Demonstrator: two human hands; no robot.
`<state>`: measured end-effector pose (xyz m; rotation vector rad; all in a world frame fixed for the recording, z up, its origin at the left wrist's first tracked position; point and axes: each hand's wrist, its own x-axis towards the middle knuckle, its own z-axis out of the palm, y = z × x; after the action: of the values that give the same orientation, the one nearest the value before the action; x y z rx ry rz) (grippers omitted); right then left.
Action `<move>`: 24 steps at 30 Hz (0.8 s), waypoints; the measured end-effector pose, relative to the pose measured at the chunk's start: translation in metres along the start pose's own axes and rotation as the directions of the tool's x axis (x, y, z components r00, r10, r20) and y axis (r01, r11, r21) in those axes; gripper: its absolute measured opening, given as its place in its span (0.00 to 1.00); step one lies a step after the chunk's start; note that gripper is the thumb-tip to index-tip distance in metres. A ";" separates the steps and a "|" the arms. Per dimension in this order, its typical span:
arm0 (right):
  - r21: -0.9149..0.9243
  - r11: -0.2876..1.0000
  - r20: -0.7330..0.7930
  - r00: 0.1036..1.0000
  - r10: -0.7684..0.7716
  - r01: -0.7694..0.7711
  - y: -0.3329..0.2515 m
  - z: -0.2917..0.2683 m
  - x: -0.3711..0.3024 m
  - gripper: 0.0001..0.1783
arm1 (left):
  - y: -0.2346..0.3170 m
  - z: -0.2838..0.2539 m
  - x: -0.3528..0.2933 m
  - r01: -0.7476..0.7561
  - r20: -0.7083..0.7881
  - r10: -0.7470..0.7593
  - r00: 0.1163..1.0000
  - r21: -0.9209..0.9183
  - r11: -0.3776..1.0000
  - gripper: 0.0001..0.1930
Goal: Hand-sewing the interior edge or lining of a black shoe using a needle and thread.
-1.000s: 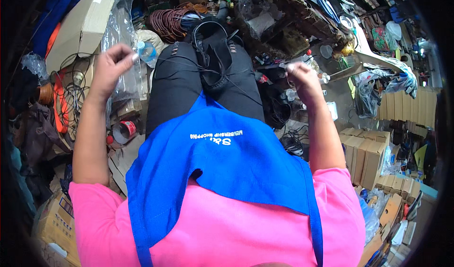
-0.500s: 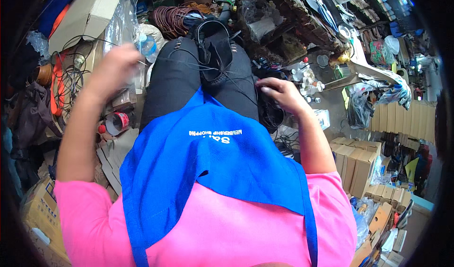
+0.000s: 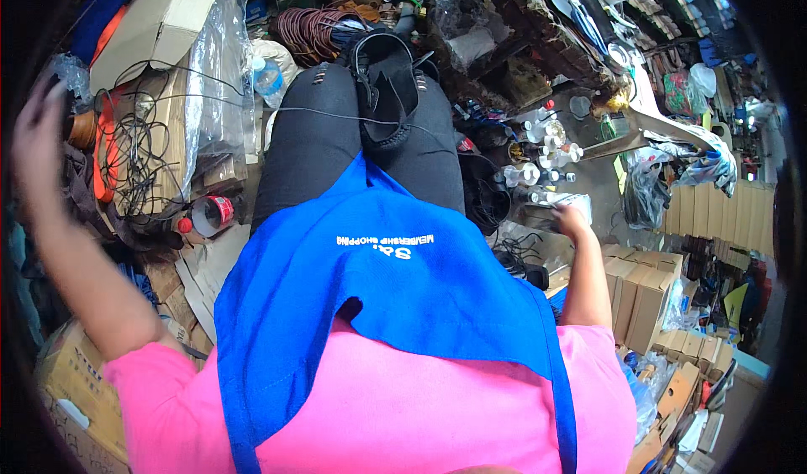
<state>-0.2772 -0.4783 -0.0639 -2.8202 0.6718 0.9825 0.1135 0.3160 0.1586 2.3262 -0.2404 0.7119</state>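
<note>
A black shoe (image 3: 388,96) rests between my thighs with its opening upward. From it a thin dark thread (image 3: 311,111) stretches left across my thigh. My left hand (image 3: 44,134) is flung out to the far left, smeared by motion, so its grip does not show. My right hand (image 3: 573,220) is out to the right of my knee, its fingers curled together beside a pale clear container (image 3: 574,208); whatever they may hold is too small to make out. Another black shoe (image 3: 485,197) lies beside my right thigh.
Several small white-capped bottles (image 3: 551,142) stand to the right, near a metal stand (image 3: 643,121). On the left are tangled black cord (image 3: 139,155), a cut bottle with a red label (image 3: 212,215) and a cardboard box (image 3: 160,24). Stacked cartons (image 3: 635,289) are at right.
My left hand has swung far outward to the left, and the thread is drawn straighter. My right hand has moved away from my thigh, right and toward me, its fingers now curled.
</note>
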 end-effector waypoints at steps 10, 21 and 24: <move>0.490 0.515 -0.545 0.708 -0.450 0.704 -0.315 -0.144 -0.003 0.10 | 0.192 0.274 -0.127 -0.219 0.646 0.641 0.414 -0.612 0.759 0.17; 0.483 0.471 -0.477 0.673 -0.566 0.738 -0.314 -0.139 0.015 0.08 | 0.194 0.299 -0.123 -0.054 0.800 0.575 0.170 -0.575 0.817 0.09; 0.538 0.415 -0.488 0.673 -0.556 0.734 -0.317 -0.132 0.015 0.08 | 0.188 0.305 -0.127 0.057 0.804 0.569 0.172 -0.585 0.809 0.10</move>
<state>-0.0552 -0.2267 0.0101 -2.1336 -0.1171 0.1478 0.0710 -0.0294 0.0057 1.8304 -1.2990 -0.8174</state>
